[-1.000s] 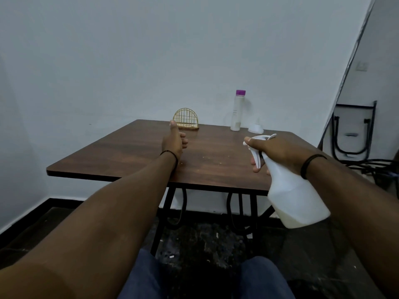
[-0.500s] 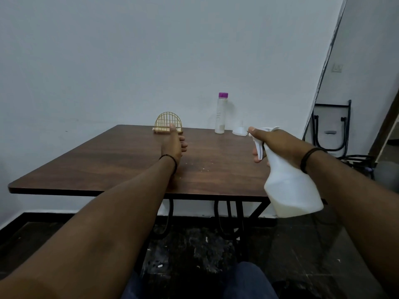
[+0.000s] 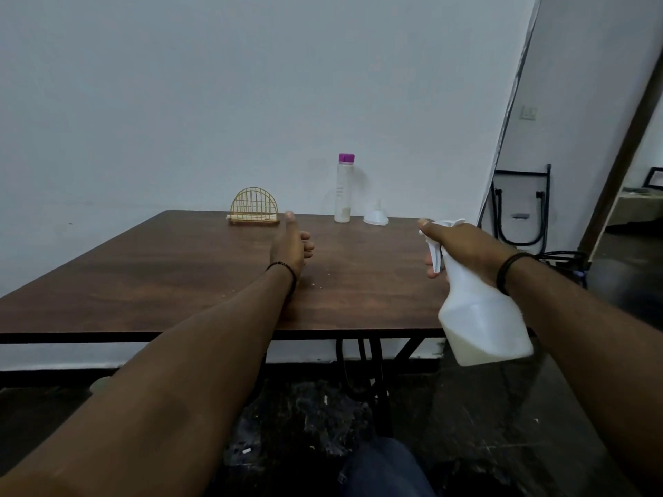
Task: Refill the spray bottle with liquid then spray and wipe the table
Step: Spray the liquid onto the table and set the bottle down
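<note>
My right hand (image 3: 462,247) grips the neck of a white spray bottle (image 3: 482,317), fingers on its trigger, nozzle pointing left over the brown table (image 3: 161,267). Pale liquid fills the bottle's lower part. My left hand (image 3: 290,245) rests on its edge on the tabletop, thumb up and fingers loosely curled, holding nothing. At the table's far edge stand a clear bottle with a purple cap (image 3: 344,188), nearly empty, and a white funnel (image 3: 376,215) lying mouth down beside it.
A gold wire napkin holder (image 3: 254,208) sits at the far edge against the white wall. Small crumbs dot the tabletop near my left wrist. A folded black chair (image 3: 520,206) leans in the room corner to the right. My knee (image 3: 384,468) shows below.
The view has shifted left, so the table and objects appear further right and lower. Both hands keep the same pose; the spray bottle stays gripped above the table's right front corner.
</note>
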